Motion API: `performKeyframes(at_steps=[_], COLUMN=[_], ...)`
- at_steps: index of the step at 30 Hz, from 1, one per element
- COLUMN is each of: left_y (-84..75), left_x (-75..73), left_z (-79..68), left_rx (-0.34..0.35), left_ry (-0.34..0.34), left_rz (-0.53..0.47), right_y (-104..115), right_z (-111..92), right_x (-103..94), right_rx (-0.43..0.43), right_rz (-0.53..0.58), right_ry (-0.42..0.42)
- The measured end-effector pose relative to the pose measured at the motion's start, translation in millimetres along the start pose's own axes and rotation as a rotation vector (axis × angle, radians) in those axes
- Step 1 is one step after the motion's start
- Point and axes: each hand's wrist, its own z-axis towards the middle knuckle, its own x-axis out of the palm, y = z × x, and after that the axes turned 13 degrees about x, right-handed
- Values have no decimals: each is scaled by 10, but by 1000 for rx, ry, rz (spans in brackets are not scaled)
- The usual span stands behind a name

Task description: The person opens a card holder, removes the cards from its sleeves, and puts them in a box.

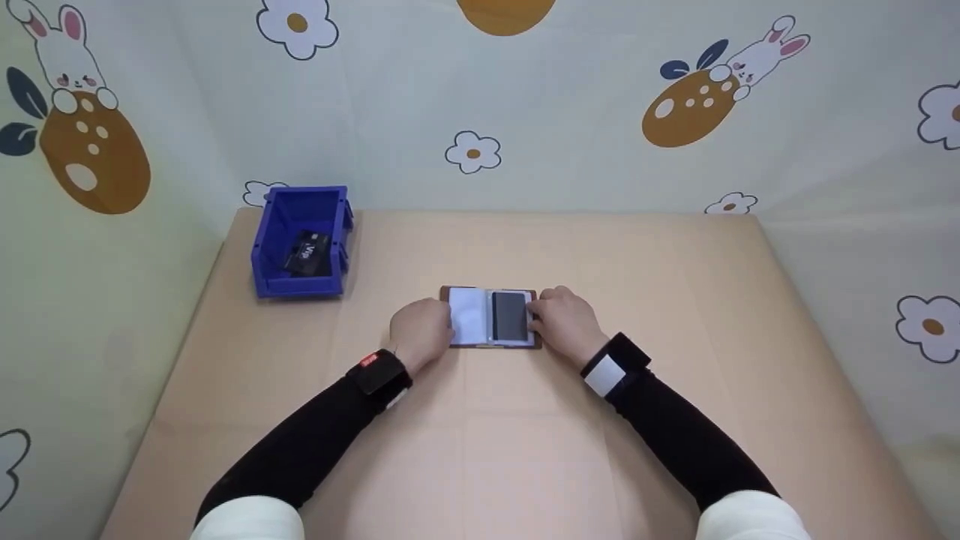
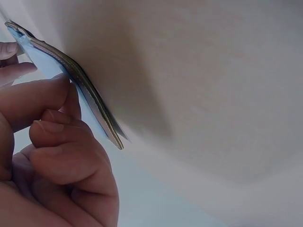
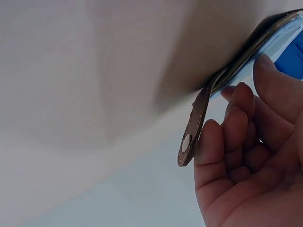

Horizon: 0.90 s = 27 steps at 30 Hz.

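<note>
A brown card holder (image 1: 469, 316) lies spread open at the middle of the table, showing clear plastic sleeves. In its right-hand sleeve sits a dark card (image 1: 509, 315). My left hand (image 1: 421, 330) pinches the left edge of the holder between thumb and curled fingers. On the opposite edge, my right hand (image 1: 568, 324) grips with its thumb on the sleeve side and fingers behind. A brown strap with a metal snap (image 3: 194, 127) sticks out by the right fingers in the right wrist view. The left wrist view shows the stitched cover edge (image 2: 90, 94) beside my left fingertips.
A blue plastic bin (image 1: 300, 286) stands at the back left of the tan table (image 1: 525, 435). Inside it lie black cards (image 1: 309, 253), the top one marked "Vip". A patterned cloth wall (image 1: 390, 112) rises behind the table and along both sides.
</note>
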Motion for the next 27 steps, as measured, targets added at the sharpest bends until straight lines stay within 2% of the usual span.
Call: performKeyframes(at_steps=[19,23,27], left_y=[7,-22,-86], left_x=[4,-14,-42], left_z=[3,24,66], left_rx=[-5,-8,3], left_ry=[-15,-1,-7], left_rz=[-15,12,-5], right_y=[15,17,25], right_z=[-14,-15,-14], right_x=[11,12,9], right_rx=[-34,-30,-23], right_rz=[-43,-35,-33], right_ry=[-16,-16,-10])
